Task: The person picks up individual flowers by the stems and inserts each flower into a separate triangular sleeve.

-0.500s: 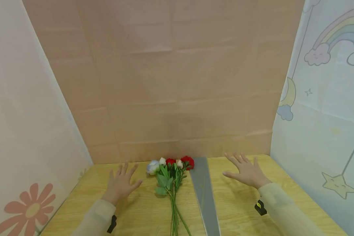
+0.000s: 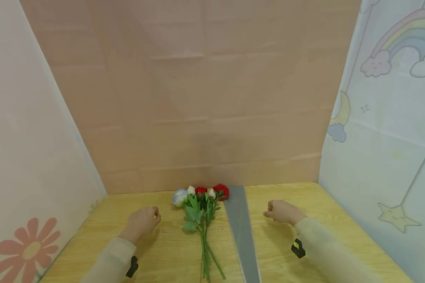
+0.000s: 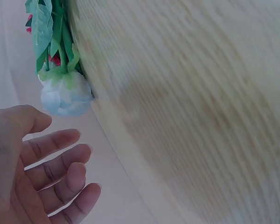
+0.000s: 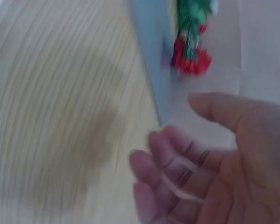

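Both hands hover over the table, apart from everything on it. Left of the flowers, my left hand (image 2: 141, 223) has its fingers curled in and holds nothing; its fingers (image 3: 60, 172) look half bent in the left wrist view. My right hand (image 2: 284, 211), to the right of the grey strip (image 2: 241, 232), is also curled and holds nothing; the right wrist view blurs its fingers (image 4: 177, 168). Between the hands lies a bunch of flowers: a pale blue flower (image 2: 180, 197), two white buds, two red flowers, green leaves (image 2: 193, 215) and long green stems (image 2: 205, 251) pointing toward me.
The light wooden table (image 2: 170, 251) ends at a brown backdrop (image 2: 205, 98). White printed sheets stand as walls, one with a red flower (image 2: 32, 250) on the left, one with a rainbow and star (image 2: 398, 217) on the right. A black device (image 2: 298, 248) is strapped at each wrist.
Both hands have gone from spread fingers to curled ones. The whole head view has shifted slightly, while the flowers and the strip keep their places on the table.
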Tool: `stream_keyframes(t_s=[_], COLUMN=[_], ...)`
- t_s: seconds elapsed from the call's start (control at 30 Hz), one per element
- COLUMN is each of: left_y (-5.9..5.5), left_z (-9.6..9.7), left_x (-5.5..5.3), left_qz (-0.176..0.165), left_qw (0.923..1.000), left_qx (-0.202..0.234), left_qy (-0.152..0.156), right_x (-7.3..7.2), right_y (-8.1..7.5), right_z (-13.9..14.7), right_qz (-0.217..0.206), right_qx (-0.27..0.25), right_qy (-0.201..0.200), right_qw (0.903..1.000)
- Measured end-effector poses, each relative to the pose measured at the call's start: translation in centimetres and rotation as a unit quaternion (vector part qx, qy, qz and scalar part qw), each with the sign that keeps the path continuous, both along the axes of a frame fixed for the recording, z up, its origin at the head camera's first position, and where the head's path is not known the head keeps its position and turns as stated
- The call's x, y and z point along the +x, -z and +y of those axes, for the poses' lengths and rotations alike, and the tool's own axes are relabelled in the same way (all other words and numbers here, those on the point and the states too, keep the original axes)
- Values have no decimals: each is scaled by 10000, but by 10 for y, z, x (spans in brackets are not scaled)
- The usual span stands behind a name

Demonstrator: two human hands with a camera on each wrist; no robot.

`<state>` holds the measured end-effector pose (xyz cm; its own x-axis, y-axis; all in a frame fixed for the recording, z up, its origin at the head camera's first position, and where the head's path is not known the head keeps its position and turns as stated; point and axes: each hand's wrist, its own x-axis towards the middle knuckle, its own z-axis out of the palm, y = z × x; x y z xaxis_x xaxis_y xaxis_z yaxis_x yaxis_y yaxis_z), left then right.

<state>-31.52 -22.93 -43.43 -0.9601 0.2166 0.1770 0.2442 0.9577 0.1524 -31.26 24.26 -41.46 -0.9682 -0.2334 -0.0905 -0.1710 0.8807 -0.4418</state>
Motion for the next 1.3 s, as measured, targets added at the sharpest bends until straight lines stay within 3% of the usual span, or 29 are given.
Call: stream_keyframes(t_s=[0.1,0.17,0.37,0.57,0.7,0.83,0.9,1.0,1.1,1.17,1.23,1.27,1.3], left_y=[0,-2,-3,-3,-6,-10,-10,-12,-13,-16,-18,-20,-21], left_z=[2,6,13,13,11,10,10,11,16,25,39,49,60], left_x=[0,1,3,1,4,7,6,4,2,3,5,8,11], left_qz=[37,36,33,-113,-154,-149,-137,-166,-249,-358,-676,-985,-1396], left_qw=[10000,9999,9999,9999,9998,9997,9997,9996,9993,9974,9856,9698,9437], left_qx=[36,45,13,67,105,198,220,225,265,626,1492,2107,2790], left_qy=[60,83,117,28,-50,-38,-21,-22,-22,62,428,731,1096], right_x=[-1,-6,-12,-16,-21,-24,-26,-29,-28,-25,-23,-22,-20], right_y=[3,12,32,32,36,39,38,29,10,-5,-21,-28,-35], right_z=[-29,-47,-77,-78,-69,-58,-52,-45,-43,-45,-49,-52,-55], right_qz=[-754,-910,-438,-120,-313,-706,-750,-592,-276,-46,215,330,422], right_qx=[-538,-597,161,176,-428,-1445,-1717,-1866,-2053,-2342,-2659,-2830,-3015], right_qy=[417,693,1036,842,957,1257,1330,1275,1175,970,586,326,55], right_qw=[9948,9916,9935,9962,9940,9789,9732,9723,9712,9673,9620,9580,9525])
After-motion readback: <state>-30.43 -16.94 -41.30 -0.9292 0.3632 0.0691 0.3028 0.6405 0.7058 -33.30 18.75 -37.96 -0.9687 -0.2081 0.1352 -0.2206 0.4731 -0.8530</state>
